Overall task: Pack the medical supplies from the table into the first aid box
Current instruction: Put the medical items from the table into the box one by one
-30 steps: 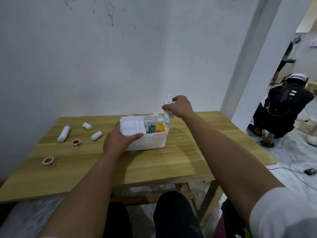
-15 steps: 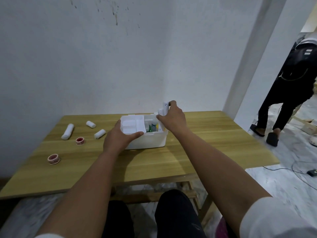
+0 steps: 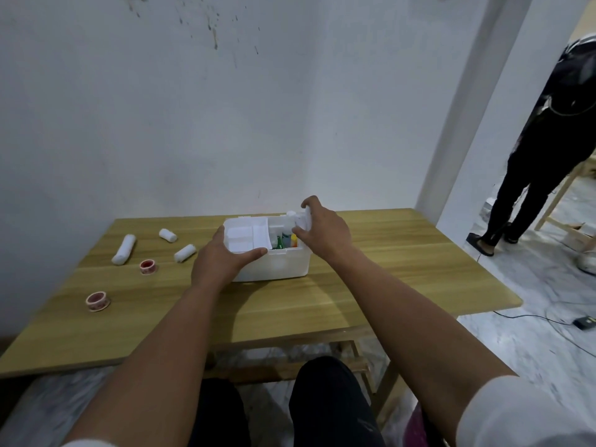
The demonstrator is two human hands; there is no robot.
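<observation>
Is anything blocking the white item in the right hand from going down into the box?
Partly: bottles already stand in the compartment of the first aid box under the right hand and its white item.

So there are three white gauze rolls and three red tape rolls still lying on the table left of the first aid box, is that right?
Not quite. The head view shows three white gauze rolls but only two red tape rolls, all on the table left of the first aid box.

One head-worn view looks forward-down, fairly near the table (image 3: 290,304).
</observation>
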